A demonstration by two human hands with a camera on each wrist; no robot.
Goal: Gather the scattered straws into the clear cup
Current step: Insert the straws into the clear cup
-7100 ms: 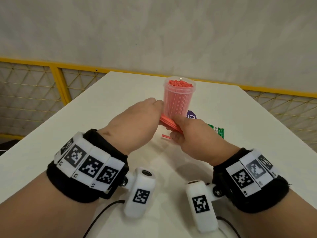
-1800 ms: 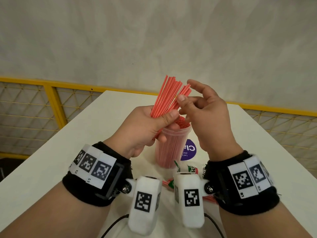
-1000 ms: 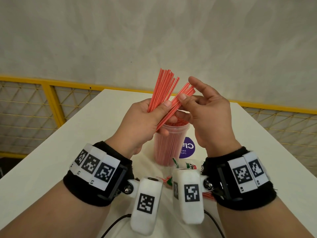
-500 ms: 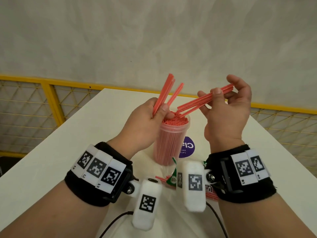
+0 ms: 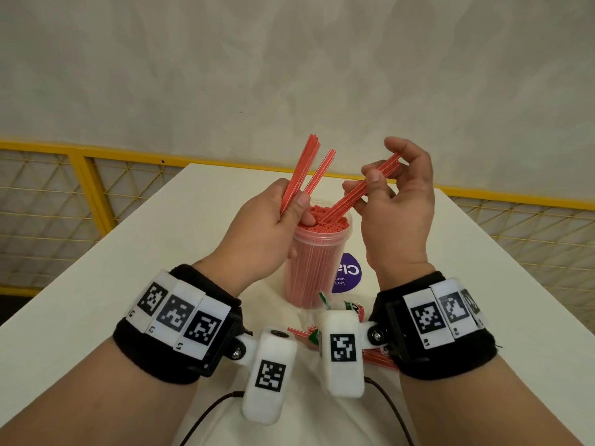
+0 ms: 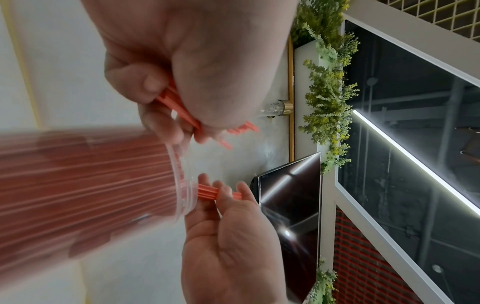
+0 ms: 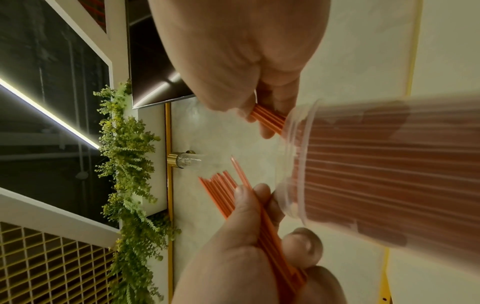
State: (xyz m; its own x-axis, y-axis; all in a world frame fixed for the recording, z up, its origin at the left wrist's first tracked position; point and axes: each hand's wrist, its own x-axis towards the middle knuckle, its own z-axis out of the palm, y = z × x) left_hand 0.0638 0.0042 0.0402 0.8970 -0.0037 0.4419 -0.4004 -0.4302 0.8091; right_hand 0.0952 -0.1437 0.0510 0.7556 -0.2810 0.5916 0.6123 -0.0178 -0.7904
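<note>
White table (image 5: 96,300) against a pale plaster wall (image 5: 289,59), with a yellow mesh railing (image 5: 48,194) behind. Clear cup (image 5: 314,268): upright at the table's middle, packed full of red straws, a purple round sticker (image 5: 349,278) on the table just behind it. Left hand (image 5: 267,239): fingers and thumb curled round a small bunch of straws (image 5: 299,172), which point up and away, the hand at the cup's rim. Right hand (image 5: 396,214): thumb and fingers pinching a second bunch (image 5: 363,188), slanted down with its lower ends on the straw tops in the cup (whether they have gone in cannot be told). Loose straws (image 5: 376,357): lying on the table near the person, under the right wrist, beside a green and white wrapper (image 5: 352,309).
</note>
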